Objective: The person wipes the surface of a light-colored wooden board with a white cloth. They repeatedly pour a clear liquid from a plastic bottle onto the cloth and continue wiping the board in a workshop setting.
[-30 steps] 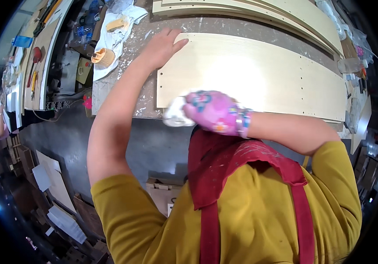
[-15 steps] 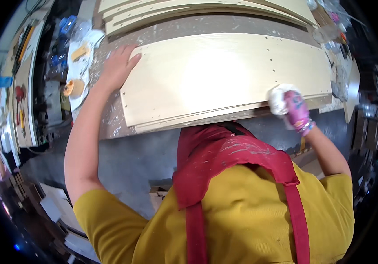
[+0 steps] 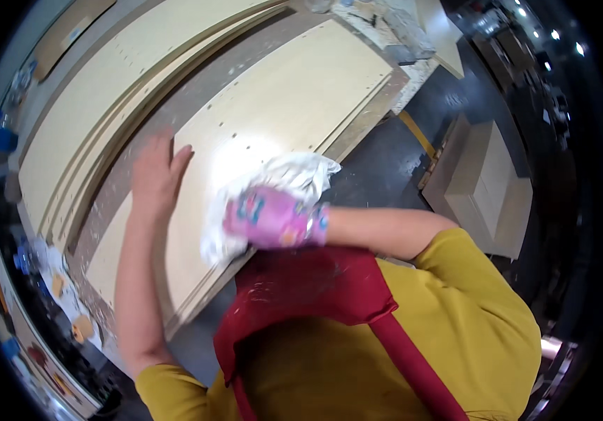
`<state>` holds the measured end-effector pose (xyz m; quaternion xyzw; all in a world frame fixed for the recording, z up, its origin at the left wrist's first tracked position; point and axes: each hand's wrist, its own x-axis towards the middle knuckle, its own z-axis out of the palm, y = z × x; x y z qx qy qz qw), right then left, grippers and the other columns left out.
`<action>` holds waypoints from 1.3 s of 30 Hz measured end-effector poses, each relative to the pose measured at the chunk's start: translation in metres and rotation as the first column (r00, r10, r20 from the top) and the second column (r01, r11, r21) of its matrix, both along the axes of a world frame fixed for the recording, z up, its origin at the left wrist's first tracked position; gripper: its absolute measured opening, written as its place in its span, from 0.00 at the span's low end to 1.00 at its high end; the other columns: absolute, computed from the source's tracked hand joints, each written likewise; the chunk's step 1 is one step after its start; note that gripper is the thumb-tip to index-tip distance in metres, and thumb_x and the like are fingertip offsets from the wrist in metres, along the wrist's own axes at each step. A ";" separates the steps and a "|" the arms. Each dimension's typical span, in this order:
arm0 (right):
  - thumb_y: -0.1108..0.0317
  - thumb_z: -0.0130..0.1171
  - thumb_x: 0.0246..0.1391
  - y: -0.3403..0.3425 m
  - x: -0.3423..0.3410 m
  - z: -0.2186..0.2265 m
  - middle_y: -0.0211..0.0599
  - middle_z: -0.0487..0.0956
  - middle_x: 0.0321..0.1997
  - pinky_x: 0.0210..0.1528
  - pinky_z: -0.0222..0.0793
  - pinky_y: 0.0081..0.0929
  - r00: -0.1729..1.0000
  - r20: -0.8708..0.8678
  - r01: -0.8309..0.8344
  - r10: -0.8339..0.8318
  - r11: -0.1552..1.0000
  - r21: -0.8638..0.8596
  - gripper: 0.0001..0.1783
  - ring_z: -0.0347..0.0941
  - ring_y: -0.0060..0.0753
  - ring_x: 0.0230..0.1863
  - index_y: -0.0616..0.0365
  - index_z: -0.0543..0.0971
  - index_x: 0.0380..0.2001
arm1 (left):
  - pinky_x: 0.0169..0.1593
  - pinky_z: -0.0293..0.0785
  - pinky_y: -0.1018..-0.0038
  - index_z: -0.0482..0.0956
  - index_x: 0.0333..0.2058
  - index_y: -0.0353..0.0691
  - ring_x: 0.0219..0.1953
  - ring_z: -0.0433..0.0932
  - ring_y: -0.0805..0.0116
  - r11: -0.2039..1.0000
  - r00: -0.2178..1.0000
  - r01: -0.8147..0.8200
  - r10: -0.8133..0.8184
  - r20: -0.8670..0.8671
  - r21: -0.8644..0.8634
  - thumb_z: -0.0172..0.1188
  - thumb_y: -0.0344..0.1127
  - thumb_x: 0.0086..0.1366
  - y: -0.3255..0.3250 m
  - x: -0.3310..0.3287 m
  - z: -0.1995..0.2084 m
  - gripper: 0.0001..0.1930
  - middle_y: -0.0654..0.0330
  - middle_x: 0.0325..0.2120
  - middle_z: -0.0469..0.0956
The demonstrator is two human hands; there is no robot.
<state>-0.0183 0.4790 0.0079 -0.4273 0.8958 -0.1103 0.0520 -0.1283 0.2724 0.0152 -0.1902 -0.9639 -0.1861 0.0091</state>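
Observation:
A pale wooden panel (image 3: pixel 294 91) with small drilled holes lies slantwise on the worktable, on top of at least one more like it. My left hand (image 3: pixel 157 165), bare, is at the panel's far long edge. Its fingers are stretched and the thumb stands apart, with nothing held. My right hand (image 3: pixel 270 216) wears a pink patterned glove, a little blurred. It grips a crumpled white cloth (image 3: pixel 301 172) and presses it on the panel near the edge closest to me. The cloth and glove hide part of that edge.
Beyond the panel lies a stack of similar boards (image 3: pixel 98 91). Plastic wrap (image 3: pixel 406 31) sits at the table's far right end. An open cardboard box (image 3: pixel 484 182) stands on the floor at right. Yellowish blocks (image 3: pixel 82 328) lie on white sheeting at lower left.
My right hand has swept the cloth leftward along the panel, from its right end toward the middle. The view has turned, so table and boards now slant. My left hand stays by the far edge.

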 end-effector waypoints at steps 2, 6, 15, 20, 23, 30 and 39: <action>0.62 0.59 0.40 0.033 -0.007 -0.005 0.39 0.76 0.40 0.41 0.74 0.37 0.993 -0.094 0.061 -0.073 0.990 -0.126 0.21 0.76 0.43 0.34 0.52 0.74 0.42 | 0.54 0.67 0.62 0.69 0.55 0.34 0.52 0.70 0.47 0.999 0.998 -0.035 0.036 0.053 -0.018 0.53 0.49 0.64 0.017 -0.008 -0.020 0.27 0.45 0.49 0.73; 0.67 0.52 0.53 0.175 -0.062 0.011 0.48 0.75 0.37 0.31 0.75 0.47 0.434 0.607 0.886 -0.665 0.437 -0.154 0.18 0.77 0.37 0.34 0.57 0.70 0.48 | 0.47 0.69 0.61 0.73 0.49 0.35 0.42 0.74 0.47 0.993 0.990 -0.096 0.102 -0.095 0.064 0.54 0.47 0.64 0.021 -0.013 -0.033 0.22 0.44 0.38 0.76; 0.60 0.60 0.52 0.342 -0.115 -0.051 0.50 0.77 0.51 0.55 0.66 0.33 0.313 0.335 0.880 -0.889 0.138 -0.455 0.26 0.72 0.47 0.54 0.63 0.73 0.52 | 0.35 0.68 0.61 0.75 0.38 0.32 0.30 0.74 0.46 0.978 0.979 -0.154 0.133 0.152 0.138 0.52 0.47 0.67 0.028 -0.034 -0.020 0.20 0.43 0.26 0.75; 0.65 0.58 0.53 0.356 -0.083 -0.057 0.39 0.80 0.47 0.50 0.68 0.26 0.377 0.590 0.812 -0.713 -0.052 -0.582 0.22 0.76 0.31 0.46 0.60 0.76 0.50 | 0.34 0.68 0.62 0.76 0.33 0.31 0.27 0.73 0.45 0.972 0.952 -0.178 0.130 0.277 0.155 0.49 0.47 0.69 0.019 -0.049 -0.014 0.20 0.40 0.24 0.74; 0.63 0.61 0.54 0.379 -0.077 -0.045 0.33 0.80 0.44 0.46 0.69 0.23 0.364 0.753 0.769 -0.549 -0.278 -0.575 0.22 0.75 0.24 0.43 0.62 0.76 0.50 | 0.33 0.67 0.65 0.76 0.33 0.29 0.24 0.69 0.57 0.957 0.955 -0.224 0.178 0.236 0.185 0.51 0.43 0.68 0.016 -0.047 -0.017 0.18 0.44 0.22 0.73; 0.64 0.63 0.53 0.363 -0.089 -0.030 0.32 0.79 0.44 0.49 0.67 0.21 0.407 0.719 0.815 -0.564 -0.131 -0.565 0.22 0.73 0.21 0.43 0.61 0.76 0.50 | 0.26 0.58 0.73 0.69 0.24 0.32 0.21 0.56 0.75 0.968 0.968 -0.198 0.169 0.183 0.156 0.50 0.43 0.70 0.023 -0.063 0.052 0.20 0.60 0.15 0.59; 0.66 0.60 0.56 0.346 -0.098 -0.025 0.30 0.78 0.47 0.52 0.65 0.21 0.554 0.717 0.783 -0.423 -0.029 -0.622 0.20 0.72 0.21 0.48 0.62 0.75 0.51 | 0.36 0.66 0.63 0.73 0.29 0.34 0.30 0.71 0.51 0.985 0.955 -0.169 0.159 -0.249 -0.019 0.54 0.41 0.65 0.015 -0.023 0.109 0.14 0.49 0.24 0.71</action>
